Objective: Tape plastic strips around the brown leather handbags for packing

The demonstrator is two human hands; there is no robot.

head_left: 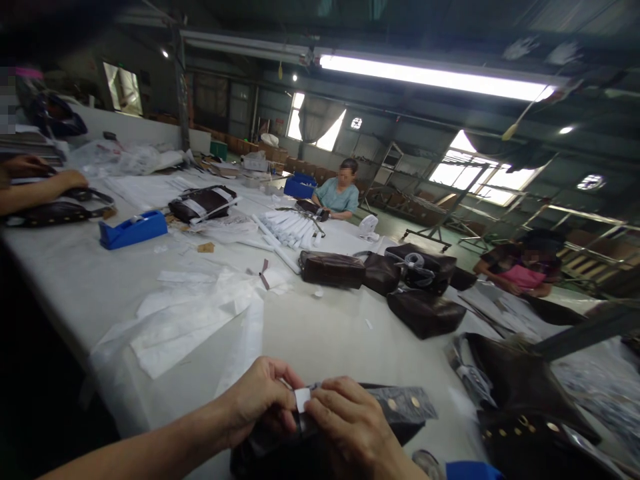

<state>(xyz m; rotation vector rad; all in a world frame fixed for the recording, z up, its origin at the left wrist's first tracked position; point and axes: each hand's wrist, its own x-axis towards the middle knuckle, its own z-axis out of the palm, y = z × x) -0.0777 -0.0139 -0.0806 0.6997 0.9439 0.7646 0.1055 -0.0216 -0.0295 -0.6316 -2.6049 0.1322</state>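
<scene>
A: Reading the view as a clock face, what sits furthest left?

B: A co-worker's hand at nine, by a dark studded bag. Closer in, also at nine, stands a blue tape dispenser, and towards ten a wrapped dark bag bound with white strips.

A: And below those?

B: Crumpled white paper at eight, spread over the pale table.

A: Where are the person's own hands?

B: Near six. The left hand, at almost seven, has thumb and fingers pinched together on the left edge of a white slip. That slip lies over the upper edge of the dark bag being handled, which is at six, close to the wearer.

A: The right hand?

B: The right hand, just short of six, rests its fingertips at the slip's right edge. Its thumb is hidden, so one cannot tell whether it grips. Beyond it runs a grey film strip over gold-coloured studs.

A: Further right?

B: Several dark bags cluster at four. A seated person in pink is at three; a large dark bag lies at four, farther out.
</scene>
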